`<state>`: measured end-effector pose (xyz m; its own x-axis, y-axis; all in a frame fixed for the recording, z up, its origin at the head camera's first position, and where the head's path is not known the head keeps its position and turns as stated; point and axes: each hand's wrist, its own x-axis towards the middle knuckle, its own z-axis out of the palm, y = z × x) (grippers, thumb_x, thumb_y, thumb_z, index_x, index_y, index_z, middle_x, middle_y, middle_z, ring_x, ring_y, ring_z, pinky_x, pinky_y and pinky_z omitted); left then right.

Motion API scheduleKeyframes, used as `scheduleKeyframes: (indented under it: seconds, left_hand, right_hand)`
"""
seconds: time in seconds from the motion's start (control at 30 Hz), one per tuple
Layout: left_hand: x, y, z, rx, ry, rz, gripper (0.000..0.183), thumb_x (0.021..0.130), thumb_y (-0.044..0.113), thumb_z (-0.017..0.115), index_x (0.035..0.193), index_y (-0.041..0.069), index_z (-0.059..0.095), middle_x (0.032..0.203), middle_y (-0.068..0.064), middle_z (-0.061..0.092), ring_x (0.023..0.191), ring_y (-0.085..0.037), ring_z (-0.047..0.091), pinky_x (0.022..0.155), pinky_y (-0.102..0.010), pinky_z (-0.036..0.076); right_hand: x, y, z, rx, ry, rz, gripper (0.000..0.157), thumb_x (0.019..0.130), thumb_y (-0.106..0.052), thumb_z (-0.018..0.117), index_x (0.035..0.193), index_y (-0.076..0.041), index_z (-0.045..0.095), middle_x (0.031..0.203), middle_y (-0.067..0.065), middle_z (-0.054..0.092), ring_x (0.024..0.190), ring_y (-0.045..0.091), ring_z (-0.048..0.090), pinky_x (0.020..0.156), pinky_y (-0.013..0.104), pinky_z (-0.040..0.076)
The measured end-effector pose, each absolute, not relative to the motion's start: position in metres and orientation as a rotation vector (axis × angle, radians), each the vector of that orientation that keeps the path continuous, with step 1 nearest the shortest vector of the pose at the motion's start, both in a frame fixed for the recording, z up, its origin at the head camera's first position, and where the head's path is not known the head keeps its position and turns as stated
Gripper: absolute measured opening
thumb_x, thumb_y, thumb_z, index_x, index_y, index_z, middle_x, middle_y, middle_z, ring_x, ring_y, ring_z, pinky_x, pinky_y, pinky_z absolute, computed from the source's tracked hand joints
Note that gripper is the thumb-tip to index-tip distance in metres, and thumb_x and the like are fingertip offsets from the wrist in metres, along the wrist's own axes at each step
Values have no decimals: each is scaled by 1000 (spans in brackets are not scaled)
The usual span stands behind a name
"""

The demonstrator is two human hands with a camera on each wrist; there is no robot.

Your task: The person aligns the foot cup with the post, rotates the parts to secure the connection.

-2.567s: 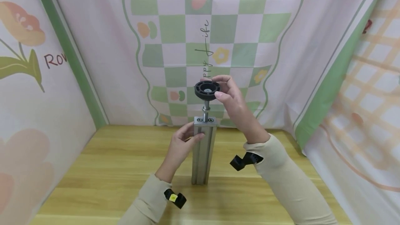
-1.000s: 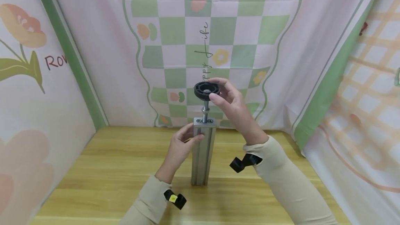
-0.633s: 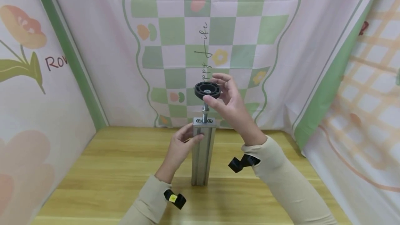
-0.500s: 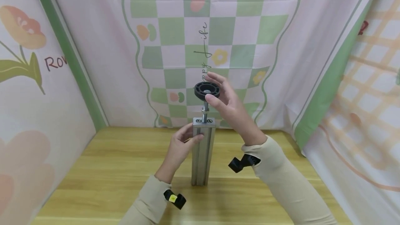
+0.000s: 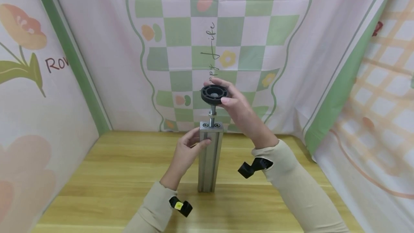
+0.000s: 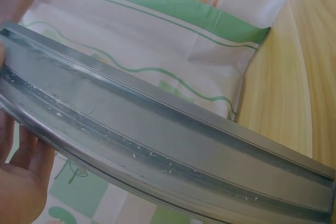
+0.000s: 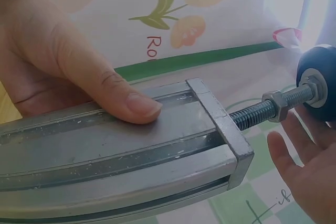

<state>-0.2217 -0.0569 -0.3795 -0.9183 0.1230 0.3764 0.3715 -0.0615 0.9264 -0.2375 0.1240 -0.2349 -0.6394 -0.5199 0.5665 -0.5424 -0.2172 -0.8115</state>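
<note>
My left hand (image 5: 187,150) grips the upper end of an upright silver aluminium profile (image 5: 207,164), thumb on the near face. In the left wrist view the profile (image 6: 173,114) runs down to the table, my left fingers (image 6: 26,182) behind it. From its end plate (image 5: 207,129) rises a threaded rod (image 7: 254,115) with a hex nut (image 7: 275,105). The rod carries a round black levelling foot (image 5: 210,100). My right hand (image 5: 237,105) holds the foot's rim, thumb at the near right, fingers round the far side, partly hidden.
The profile stands on a wooden table (image 5: 136,168). Behind it hangs a checked green and white cloth (image 5: 179,31), close to my right fingers. Printed cloths also hang at the left (image 5: 29,110) and right (image 5: 372,125). Each sleeve carries a black wrist mount.
Since half a second ago my right thumb has slid right along the rim, and the fingers have reached further left round the back. My left hand and the profile have not moved.
</note>
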Motion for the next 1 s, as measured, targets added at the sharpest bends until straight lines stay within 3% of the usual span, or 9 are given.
scheduleKeyframes:
  seconds: [0.27,0.57,0.83,1.0]
  left_hand:
    - [-221,-56,-380,-555,-2018,-2090,46,89,28,78,132,15,65,117,-4,68,105,-20,66,87,-37,55]
    - [-220,-57,-380,-555,-2033,-2081,48,89,30,77,133,15,65,120,-3,67,106,-20,66,89,-38,55]
    - [-221,-57,-380,-546,-2036,-2080,47,90,30,77,133,16,65,119,-3,67,106,-20,65,89,-38,55]
    - [-221,-57,-381,-538,-2028,-2097,49,89,31,78,132,15,65,118,-3,68,106,-20,66,88,-37,55]
  right_hand:
    - [-230,125,-236,1137,-2026,1960,55,97,-21,55,148,-7,38,144,12,49,124,26,52,100,31,47]
    - [-229,117,-236,1081,-1998,1984,57,92,-22,71,138,-9,41,127,17,52,109,29,60,84,31,56]
    - [-230,120,-236,1212,-2076,1874,56,99,-24,58,151,-15,38,142,15,48,124,29,54,96,35,49]
    - [-235,121,-236,1317,-2044,1868,56,100,-20,41,154,-8,33,154,11,38,134,29,45,107,44,40]
